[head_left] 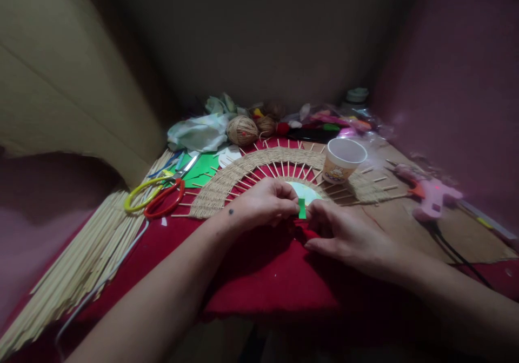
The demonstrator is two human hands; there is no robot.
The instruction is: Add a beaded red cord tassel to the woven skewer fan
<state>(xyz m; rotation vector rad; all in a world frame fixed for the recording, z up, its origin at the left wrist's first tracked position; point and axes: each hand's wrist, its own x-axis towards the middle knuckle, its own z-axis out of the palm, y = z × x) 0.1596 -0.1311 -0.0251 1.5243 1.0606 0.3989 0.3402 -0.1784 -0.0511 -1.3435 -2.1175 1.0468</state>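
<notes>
In the middle of the head view, a small strip of green paper [302, 209] stands upright between my hands. My left hand [267, 203] is closed, pinching it by its left edge. Just to its right is my right hand [344, 233], fingers curled, with something red between thumb and fingers that I cannot make out. Behind both hands lies a half-round fan of woven twine [219, 187] on thin sticks, with a pale piece at its centre partly hidden by my fingers. A paper cup [340, 169] with a cartoon print stands on the fan's right part.
Left are scissors [164, 191] with yellow and red handles, green paper [206, 169] and a bundle of sticks [77, 255]. Balls of twine [242, 130] and plastic bags sit at the back. A pink glue gun [436, 198] with a black cord lies right, on cardboard [421, 230].
</notes>
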